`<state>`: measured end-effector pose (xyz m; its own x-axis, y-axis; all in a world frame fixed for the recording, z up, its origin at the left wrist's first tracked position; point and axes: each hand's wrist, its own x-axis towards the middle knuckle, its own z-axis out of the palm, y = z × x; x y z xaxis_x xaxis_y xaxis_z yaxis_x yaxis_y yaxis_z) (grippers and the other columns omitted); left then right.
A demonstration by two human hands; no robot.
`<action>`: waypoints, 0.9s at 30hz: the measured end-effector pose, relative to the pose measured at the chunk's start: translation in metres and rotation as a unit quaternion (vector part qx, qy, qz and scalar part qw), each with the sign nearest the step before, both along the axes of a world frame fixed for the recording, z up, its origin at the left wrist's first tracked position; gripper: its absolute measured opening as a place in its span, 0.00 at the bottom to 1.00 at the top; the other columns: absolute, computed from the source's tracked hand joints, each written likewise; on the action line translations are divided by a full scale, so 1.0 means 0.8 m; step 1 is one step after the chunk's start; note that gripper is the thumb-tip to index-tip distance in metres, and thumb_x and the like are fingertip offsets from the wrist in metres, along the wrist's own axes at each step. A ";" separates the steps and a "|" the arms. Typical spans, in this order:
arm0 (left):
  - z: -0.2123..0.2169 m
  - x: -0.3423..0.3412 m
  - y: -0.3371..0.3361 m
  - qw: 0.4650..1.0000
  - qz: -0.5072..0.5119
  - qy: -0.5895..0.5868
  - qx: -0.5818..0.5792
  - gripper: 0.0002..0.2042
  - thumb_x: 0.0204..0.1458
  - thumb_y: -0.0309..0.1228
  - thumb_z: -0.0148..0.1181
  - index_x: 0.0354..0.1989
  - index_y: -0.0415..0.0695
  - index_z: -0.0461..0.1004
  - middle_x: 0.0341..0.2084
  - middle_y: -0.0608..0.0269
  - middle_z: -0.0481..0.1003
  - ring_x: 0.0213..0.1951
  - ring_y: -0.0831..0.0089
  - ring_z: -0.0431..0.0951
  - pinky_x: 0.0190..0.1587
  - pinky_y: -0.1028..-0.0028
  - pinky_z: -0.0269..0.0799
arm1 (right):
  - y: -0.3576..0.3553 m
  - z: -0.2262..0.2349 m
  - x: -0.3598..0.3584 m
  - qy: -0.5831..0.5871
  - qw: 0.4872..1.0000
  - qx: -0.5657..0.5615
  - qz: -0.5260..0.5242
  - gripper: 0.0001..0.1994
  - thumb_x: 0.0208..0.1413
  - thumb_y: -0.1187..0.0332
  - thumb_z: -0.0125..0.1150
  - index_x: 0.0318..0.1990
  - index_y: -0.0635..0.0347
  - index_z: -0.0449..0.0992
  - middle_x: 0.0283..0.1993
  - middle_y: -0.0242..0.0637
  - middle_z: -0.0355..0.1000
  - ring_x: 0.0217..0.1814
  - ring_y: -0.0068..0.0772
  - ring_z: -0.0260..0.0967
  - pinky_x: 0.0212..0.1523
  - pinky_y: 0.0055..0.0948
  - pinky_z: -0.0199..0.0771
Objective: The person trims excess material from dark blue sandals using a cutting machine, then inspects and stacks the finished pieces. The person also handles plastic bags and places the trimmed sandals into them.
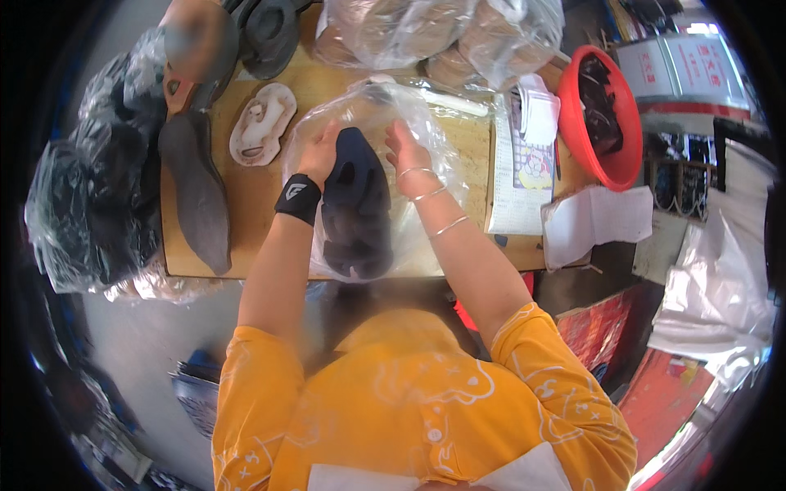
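The left hand grips the upper edge of a dark navy shoe piece, fingers curled over it inside a clear plastic bag. The right hand pinches the bag's film just beside the top of the shoe piece, fingers closed on the plastic. Both hands sit in the upper middle of the frame, close together, with the shoe piece running down from them toward the centre. A black wristband wraps the left wrist; thin silver bangles ring the right forearm.

The bag lies spread on a wooden table that fills the upper centre. To the left of the hands, a pale moulded insole form rests on the wood, and further left a long grey sole lies lengthwise, its tip toward the table's near edge. At the far left, bulging clear sacks of dark pieces lean against the table. Along the top edge, more clear bags of tan pieces are stacked.

Right of the bag lies a printed paper pad, and beyond it a red plastic basin holding dark items. Loose white paper sits at the table's right edge. The person's orange patterned shirt fills the lower frame.
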<state>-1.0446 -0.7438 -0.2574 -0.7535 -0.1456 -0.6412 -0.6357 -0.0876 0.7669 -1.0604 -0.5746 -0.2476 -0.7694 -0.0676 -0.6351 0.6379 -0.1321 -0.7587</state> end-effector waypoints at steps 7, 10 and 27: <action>-0.022 -0.017 0.004 0.995 -0.018 0.103 -0.001 0.26 0.62 0.44 0.46 0.66 0.47 0.57 0.61 0.61 0.63 0.63 0.71 0.60 0.63 0.75 0.51 | 0.003 0.010 0.017 0.003 0.998 -0.009 0.061 0.33 0.60 0.48 0.48 0.64 0.65 0.57 0.68 0.44 0.56 0.70 0.40 0.51 0.67 0.36 0.48; -0.036 -0.021 0.005 0.976 -0.136 0.162 -0.058 0.24 0.61 0.43 0.46 0.62 0.43 0.64 0.58 0.60 0.67 0.61 0.69 0.63 0.62 0.74 0.53 | -0.017 0.017 0.024 0.123 0.939 0.154 0.283 0.33 0.61 0.46 0.45 0.62 0.67 0.61 0.65 0.47 0.59 0.68 0.38 0.53 0.65 0.30 0.51; 0.191 0.069 0.189 0.817 -0.015 0.577 -0.025 0.21 0.61 0.38 0.47 0.53 0.32 0.67 0.50 0.44 0.70 0.51 0.55 0.72 0.57 0.62 0.66 | 0.358 0.259 0.416 0.340 0.832 0.438 0.019 0.19 0.50 0.62 0.57 0.49 0.59 0.75 0.44 0.49 0.75 0.48 0.51 0.70 0.52 0.40 0.69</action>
<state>-0.9898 -0.5922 -0.1048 -0.8558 -0.1200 0.5033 0.5103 -0.0352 0.8593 -0.7279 -0.2882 -0.0400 -0.9791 0.1592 0.1264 0.0135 0.6713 -0.7411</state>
